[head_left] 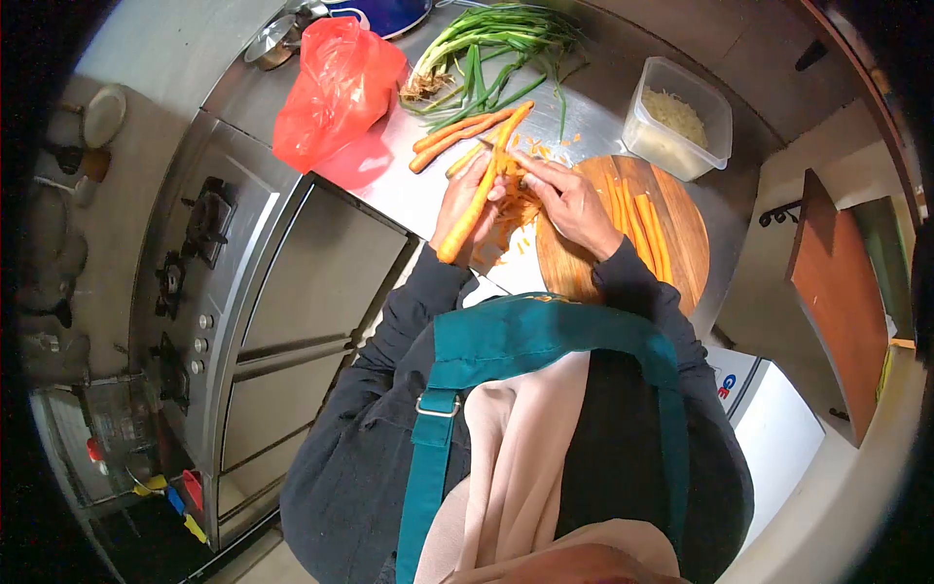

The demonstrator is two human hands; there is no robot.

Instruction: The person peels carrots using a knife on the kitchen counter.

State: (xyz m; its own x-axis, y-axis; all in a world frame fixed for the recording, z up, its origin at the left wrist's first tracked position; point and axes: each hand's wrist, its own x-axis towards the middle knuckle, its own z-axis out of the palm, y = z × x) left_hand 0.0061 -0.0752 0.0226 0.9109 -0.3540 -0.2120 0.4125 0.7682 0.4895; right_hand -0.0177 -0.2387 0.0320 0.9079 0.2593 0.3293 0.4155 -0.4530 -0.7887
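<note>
Above the steel counter (603, 97), I have both bare hands in view, working close together near the front edge. The left hand (457, 200) is curled around a long carrot (472, 220), thumb on one side and fingers on the other, leaving only the carrot's width between them. I see that carrot held aslant, one end out toward the counter's far side and the other down near the left wrist.

The right hand (576, 209) comes in from the other side, its fingers drawn narrow and pointing at the carrot's upper half. Something slim and dark shows near those fingertips, but I cannot tell what it is, whether they grip it, or whether they touch the carrot.

Between and below the hands I see a scatter of orange peelings (520, 209). Just beyond the left hand lie more carrots (440, 152), near a bunch of spring onions (496, 58) and a red plastic bag (336, 88). Beside the right hand, a round wooden board (689, 238) carries several carrots laid side by side. Past that board stands a clear tub (720, 146) with pale shreds (676, 117) inside.
</note>
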